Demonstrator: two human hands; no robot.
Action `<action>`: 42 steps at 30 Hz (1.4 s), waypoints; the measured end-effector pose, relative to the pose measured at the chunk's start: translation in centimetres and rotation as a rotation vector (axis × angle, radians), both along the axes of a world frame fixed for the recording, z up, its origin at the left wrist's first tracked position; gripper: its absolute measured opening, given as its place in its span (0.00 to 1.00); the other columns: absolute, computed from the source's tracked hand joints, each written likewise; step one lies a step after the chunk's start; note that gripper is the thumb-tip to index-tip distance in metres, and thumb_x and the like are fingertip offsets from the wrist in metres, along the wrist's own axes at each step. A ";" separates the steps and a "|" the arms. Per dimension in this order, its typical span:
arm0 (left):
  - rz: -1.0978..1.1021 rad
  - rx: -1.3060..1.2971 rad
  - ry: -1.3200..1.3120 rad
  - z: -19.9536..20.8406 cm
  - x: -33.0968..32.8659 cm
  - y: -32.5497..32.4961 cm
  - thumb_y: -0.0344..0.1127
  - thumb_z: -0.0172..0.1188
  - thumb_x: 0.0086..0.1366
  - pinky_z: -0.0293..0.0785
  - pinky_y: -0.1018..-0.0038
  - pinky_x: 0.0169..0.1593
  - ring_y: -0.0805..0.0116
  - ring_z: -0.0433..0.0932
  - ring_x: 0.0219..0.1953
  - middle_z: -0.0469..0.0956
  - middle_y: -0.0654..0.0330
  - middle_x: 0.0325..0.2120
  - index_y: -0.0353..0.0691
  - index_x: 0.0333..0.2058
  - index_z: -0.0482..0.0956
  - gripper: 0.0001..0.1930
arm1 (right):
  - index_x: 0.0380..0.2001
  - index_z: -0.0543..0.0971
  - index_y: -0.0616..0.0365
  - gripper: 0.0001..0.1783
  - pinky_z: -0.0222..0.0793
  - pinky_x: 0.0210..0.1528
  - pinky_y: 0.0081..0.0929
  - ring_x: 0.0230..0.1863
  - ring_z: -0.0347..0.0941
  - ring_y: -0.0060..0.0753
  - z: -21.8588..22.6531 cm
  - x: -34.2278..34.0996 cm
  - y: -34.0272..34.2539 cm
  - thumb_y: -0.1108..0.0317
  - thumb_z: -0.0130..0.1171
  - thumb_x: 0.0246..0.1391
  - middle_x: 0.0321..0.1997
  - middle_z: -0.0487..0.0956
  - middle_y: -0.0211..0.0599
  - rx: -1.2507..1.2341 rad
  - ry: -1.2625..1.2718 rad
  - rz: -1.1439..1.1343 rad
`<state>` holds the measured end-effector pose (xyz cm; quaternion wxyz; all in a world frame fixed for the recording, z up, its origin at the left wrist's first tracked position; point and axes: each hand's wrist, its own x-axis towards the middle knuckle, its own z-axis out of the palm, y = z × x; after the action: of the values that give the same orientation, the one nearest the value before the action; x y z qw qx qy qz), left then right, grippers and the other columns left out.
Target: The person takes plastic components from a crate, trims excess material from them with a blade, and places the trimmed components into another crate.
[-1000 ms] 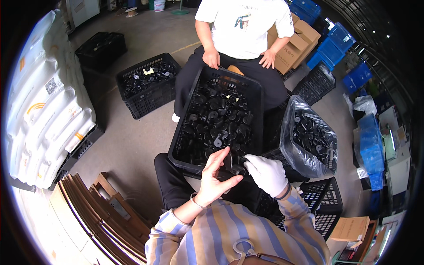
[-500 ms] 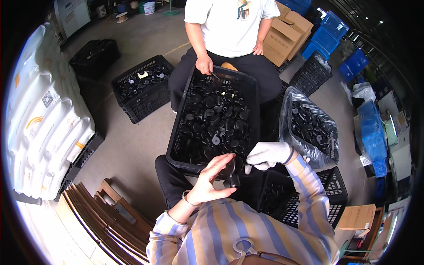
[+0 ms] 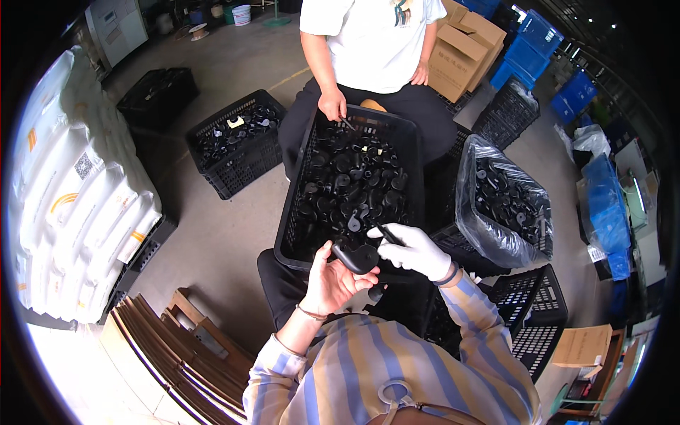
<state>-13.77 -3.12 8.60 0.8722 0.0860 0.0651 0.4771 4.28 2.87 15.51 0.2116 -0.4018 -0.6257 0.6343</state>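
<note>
My bare left hand holds a curved, smooth black plastic part, rounded at one end, in its fingers and thumb. Close beside it, my right hand, in a white glove, grips a slim black hand tool; its tip is too small to make out. Both hands are above the near edge of a large black crate, which holds many similar black parts. Across the crate, another person's hand holds a thin dark tool at the far rim.
A second black crate of parts stands left. On the right is a plastic-lined crate, with a perforated black crate nearer me. White sacks are stacked far left; cardboard boxes and blue bins stand behind.
My left hand has turned over, palm now up, tipping the black part. The right hand has turned, so the slim tool now shows pointing up and left. The view has shifted slightly.
</note>
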 end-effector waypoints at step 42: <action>0.254 0.218 0.278 -0.9 -0.5 0.3 0.40 0.50 0.61 0.69 0.77 0.36 0.71 0.73 0.31 0.74 0.59 0.29 0.35 0.43 0.67 0.16 | 0.36 0.73 0.48 0.14 0.60 0.13 0.19 0.12 0.66 0.22 3.3 -0.7 -3.4 0.58 0.56 0.44 0.14 0.63 0.25 1.381 -0.877 0.156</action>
<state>-14.23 -2.77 7.74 0.7734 0.2358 0.1434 0.5707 3.61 -0.55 18.83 0.1029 -0.3478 -0.9270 -0.0953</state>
